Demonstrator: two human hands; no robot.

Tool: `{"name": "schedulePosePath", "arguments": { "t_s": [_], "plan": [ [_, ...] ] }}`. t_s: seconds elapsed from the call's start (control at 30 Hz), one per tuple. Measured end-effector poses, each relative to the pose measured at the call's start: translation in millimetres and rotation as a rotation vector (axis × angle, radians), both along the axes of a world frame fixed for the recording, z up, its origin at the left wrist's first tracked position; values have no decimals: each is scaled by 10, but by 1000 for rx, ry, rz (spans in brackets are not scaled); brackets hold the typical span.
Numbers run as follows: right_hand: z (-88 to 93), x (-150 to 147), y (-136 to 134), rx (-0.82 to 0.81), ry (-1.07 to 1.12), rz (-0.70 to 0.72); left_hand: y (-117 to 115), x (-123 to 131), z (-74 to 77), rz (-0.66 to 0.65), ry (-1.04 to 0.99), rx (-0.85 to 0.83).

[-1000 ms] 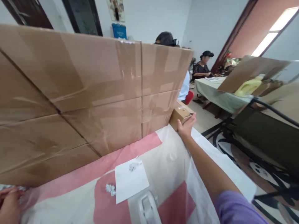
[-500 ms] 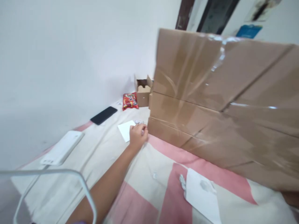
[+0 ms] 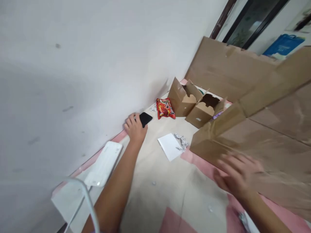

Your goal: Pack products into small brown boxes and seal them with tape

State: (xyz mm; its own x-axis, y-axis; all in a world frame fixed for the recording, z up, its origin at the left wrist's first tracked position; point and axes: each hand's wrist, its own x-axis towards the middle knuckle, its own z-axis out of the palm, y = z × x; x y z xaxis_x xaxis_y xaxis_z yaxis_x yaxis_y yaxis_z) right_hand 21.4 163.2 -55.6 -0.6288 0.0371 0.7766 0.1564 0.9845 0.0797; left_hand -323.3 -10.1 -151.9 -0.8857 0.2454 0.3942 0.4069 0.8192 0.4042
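My left hand [image 3: 136, 128] is at the wall's foot, gripping a black smartphone [image 3: 146, 119] with the thumb on the near edge and the fingers over the far one. The phone's far end sticks out past the hand. At the right, my right hand [image 3: 239, 171] is in the air, slightly blurred, with its fingers stretched out and nothing in them. Behind it stands a large taped cardboard panel [image 3: 274, 139]; whether the hand touches it I cannot tell. Between the hands lies a white paper sheet [image 3: 168, 147], and crumpled paper scraps [image 3: 182, 141] are beside it.
A red snack packet [image 3: 165, 108] leans by two small open cardboard boxes [image 3: 186, 108] [image 3: 200, 115]. Near my left forearm lies a white power bank [image 3: 104, 163] with a cable [image 3: 88, 197] in front. Pink-and-white cloth [image 3: 155, 194] covers the surface. A blue bag [image 3: 283, 45] is at the back.
My left hand has gone from the panel's lower corner to the phone and taken hold of it. My right hand has come into view. The panel stands further right, revealing the second small box.
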Motion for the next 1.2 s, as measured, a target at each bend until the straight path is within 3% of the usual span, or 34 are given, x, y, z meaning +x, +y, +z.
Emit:
{"name": "schedulePosePath", "arguments": {
  "t_s": [0.03,0.1,0.2,0.3,0.5,0.83,1.07,1.13,1.2],
  "plan": [
    [-139,-425,4,84,-3,117,7,10,1,3,-6,10],
    [-374,-1258,-56,-14,56,105,23,12,8,17,-20,34],
    [-623,-2248,-292,-592,268,-27,54,-11,10,38,-37,59],
    [-850,-2758,-554,-1038,473,-75,84,-23,11,49,-67,63],
    [-1161,-2859,-754,-1218,366,-21,128,-7,44,41,-87,57],
    [-1157,-2844,-780,-1360,192,66,152,6,83,63,-138,38],
    [-1071,-2782,-811,-1192,-89,18,119,8,61,57,-141,35],
    [-1046,-2771,-819,-1158,-155,31,90,16,41,60,-112,116],
    [-1024,-2759,-817,-1148,-216,54,59,48,14,-16,-123,300]
  ]
}}
